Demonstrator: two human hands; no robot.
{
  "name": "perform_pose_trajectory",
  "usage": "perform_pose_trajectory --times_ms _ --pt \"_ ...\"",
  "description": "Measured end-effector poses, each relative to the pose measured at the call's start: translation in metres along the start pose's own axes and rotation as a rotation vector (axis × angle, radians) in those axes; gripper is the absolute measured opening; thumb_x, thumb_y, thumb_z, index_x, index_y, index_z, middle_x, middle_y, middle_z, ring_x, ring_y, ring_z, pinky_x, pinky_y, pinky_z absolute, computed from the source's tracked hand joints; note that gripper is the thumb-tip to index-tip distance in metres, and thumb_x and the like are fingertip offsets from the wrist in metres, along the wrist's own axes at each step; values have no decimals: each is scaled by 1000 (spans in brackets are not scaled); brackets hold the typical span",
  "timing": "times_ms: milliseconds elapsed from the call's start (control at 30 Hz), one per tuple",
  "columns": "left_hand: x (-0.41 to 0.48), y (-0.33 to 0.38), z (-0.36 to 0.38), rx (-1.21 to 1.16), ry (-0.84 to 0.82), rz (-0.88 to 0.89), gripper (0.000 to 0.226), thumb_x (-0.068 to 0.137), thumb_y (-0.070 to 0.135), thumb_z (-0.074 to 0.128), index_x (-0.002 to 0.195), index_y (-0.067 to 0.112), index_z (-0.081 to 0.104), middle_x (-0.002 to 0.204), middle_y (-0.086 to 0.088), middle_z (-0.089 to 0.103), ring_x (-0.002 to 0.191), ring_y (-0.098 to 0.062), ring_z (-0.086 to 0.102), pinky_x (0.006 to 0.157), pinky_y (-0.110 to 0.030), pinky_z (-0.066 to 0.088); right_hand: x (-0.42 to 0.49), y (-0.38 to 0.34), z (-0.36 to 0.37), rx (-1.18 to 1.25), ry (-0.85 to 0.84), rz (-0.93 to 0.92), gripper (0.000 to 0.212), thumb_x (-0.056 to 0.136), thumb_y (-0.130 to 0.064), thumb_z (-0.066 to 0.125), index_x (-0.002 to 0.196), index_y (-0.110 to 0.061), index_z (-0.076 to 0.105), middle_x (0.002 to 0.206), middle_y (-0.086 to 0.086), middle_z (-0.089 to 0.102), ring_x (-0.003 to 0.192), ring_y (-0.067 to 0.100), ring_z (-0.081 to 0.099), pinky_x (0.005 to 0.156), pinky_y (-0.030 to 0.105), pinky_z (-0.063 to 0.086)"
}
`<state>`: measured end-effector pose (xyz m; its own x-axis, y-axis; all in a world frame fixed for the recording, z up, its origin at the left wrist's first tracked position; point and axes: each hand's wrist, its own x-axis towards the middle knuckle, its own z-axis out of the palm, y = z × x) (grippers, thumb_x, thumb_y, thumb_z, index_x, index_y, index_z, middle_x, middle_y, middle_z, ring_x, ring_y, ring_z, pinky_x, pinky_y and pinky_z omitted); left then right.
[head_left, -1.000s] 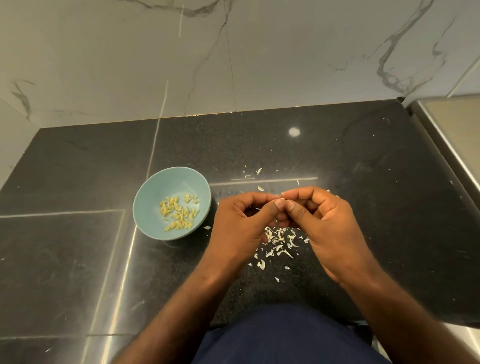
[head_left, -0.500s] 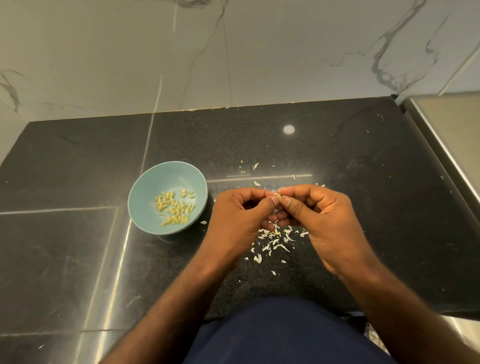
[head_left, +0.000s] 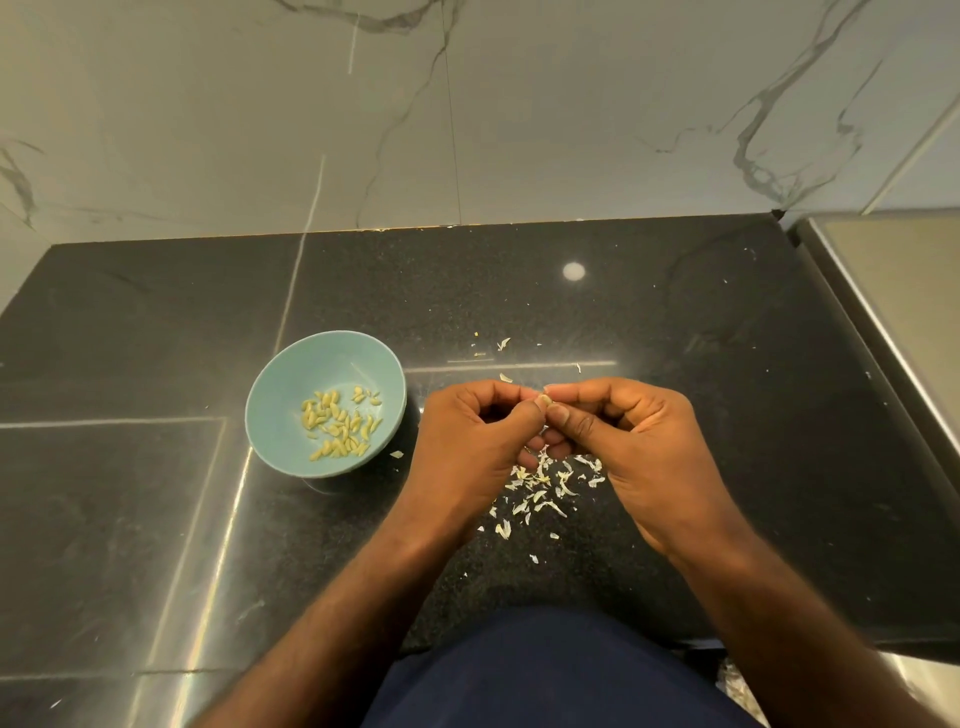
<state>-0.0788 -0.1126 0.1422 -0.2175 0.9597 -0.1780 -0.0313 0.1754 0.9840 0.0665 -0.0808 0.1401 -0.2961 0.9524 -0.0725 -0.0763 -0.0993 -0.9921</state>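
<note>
Shelling a seed (head_left: 545, 399) just right of the bowl (head_left: 283, 379), you pinch it with your left hand (head_left: 467, 447) and right hand (head_left: 654, 441); next, peel it clean, then drop it in.

You find the desk (head_left: 727, 415) largely bare to the right and rear. The blue bowl (head_left: 283, 415) stands left; husk scraps (head_left: 540, 488) litter the centre; the wall (head_left: 519, 130) closes the back.
</note>
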Motion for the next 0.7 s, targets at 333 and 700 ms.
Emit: perform_pose_trajectory --times_ms 333,700 --pt "-3 -1 1 32 2 11 8 89 9 68 84 4 71 64 -2 65 56 -5 59 52 -18 49 -6 4 2 130 -9 64 18 77 -14 71 95 -10 75 81 13 76 73 23 73 66 25 58" --pt "-6 -2 1 69 -17 20 10 92 10 64 86 6 70 66 3 68 58 -3 60 54 -20 50 -5 8 0 248 -26 161 25 80 -13 68 103 -3 70 85 16 74 74 24 71 65 28 59"
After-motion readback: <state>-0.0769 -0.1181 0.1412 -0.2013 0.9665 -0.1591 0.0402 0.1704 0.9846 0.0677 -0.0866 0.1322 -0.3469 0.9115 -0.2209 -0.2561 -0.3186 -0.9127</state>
